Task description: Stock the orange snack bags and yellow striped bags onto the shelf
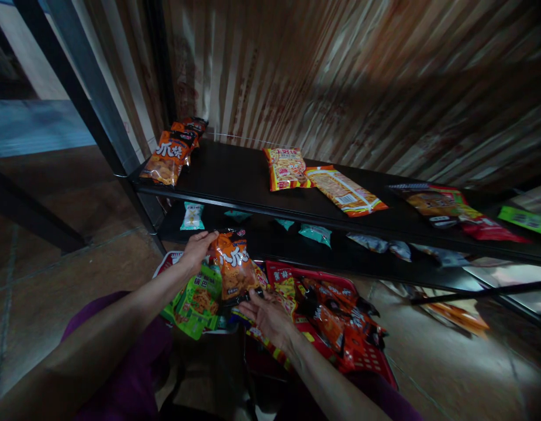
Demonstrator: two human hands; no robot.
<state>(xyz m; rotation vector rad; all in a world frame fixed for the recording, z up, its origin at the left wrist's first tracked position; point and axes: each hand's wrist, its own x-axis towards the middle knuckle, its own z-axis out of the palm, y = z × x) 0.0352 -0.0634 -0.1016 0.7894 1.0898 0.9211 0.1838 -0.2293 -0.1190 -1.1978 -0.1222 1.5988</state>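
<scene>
Both my hands are on an orange and black snack bag [235,263], its printed front facing me. My left hand [199,250] pinches the bag's upper left corner. At the lower right corner, the thumb of my right hand [272,318] lies on the front, with the other fingers partly under the bag. Just left of it is a green snack bag [202,295], on top of a basket [173,256] that is mostly hidden. On the right, a red basket [386,365] holds several orange and black snack bags [329,321] and a red and yellow packet [285,286].
A black shelf [221,164] spans the view. Orange bags [169,152] stand at its left end, yellow and red noodle-snack bags [288,169] in the middle, darker packets [437,204] at right. Small teal packets [314,234] lie on the lower shelf. A black post [86,111] rises at left.
</scene>
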